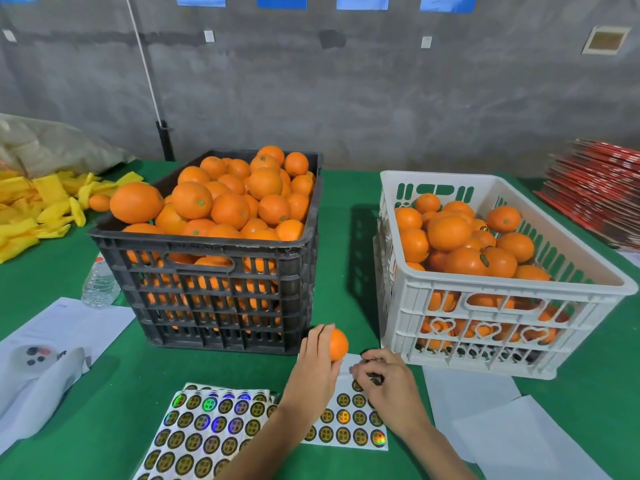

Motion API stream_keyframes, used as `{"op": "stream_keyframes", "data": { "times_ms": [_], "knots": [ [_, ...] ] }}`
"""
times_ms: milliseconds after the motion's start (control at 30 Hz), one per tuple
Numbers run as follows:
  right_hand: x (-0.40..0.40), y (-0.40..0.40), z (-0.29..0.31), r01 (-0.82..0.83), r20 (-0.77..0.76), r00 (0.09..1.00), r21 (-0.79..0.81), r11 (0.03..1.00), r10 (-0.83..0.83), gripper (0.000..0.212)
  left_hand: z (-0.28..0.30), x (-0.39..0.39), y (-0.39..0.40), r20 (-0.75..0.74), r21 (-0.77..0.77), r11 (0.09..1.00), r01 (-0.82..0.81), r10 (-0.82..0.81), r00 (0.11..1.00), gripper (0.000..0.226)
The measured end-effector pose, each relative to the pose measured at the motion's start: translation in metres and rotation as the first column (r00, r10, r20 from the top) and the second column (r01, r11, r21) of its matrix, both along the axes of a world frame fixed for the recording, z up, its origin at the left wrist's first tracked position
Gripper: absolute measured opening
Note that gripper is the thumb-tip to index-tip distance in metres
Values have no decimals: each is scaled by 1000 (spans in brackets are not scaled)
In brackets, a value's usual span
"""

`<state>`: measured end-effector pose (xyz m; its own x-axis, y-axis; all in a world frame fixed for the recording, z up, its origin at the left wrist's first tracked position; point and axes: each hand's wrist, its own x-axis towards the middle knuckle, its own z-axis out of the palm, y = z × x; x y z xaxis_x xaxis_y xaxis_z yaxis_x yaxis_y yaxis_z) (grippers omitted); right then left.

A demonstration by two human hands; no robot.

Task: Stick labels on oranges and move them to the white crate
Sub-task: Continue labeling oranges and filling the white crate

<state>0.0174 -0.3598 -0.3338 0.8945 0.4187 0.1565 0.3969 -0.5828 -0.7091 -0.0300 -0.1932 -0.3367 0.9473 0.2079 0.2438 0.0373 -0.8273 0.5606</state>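
Now orange (pixel 338 344) inside left grip (pixel 317 355)

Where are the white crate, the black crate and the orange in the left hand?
white crate (pixel 485 271): head view, near rim.
black crate (pixel 194 242): head view, front rim.
orange (pixel 338 344): head view, bare side, beside the fingers.

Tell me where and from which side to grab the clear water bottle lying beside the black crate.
Grip the water bottle across its ribbed middle, coming from above on its left. It lies tilted against the black crate, so the right side is blocked; the ridges likely give purchase.
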Motion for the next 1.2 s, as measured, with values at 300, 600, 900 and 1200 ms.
{"op": "stream_keyframes", "data": {
  "times_ms": [300,600,900,1200],
  "knots": [
    [4,22,70,170,243,951,99,980,-190,17,37,2,-9,54,-231,972,-28,41,998,64],
    [27,49,183,74,478,864,187,980,-157,34,173,36,-14,335,-86,996,-28,56,941,62],
    [81,15,254,295,535,745,272,916,-398,55,281,60,56,327,435,827,-357,224,918,47],
    [101,-7,242,222,560,782,160,962,-273,42,293,55,158,-203,377,744,-552,648,734,54]
  ]
}}
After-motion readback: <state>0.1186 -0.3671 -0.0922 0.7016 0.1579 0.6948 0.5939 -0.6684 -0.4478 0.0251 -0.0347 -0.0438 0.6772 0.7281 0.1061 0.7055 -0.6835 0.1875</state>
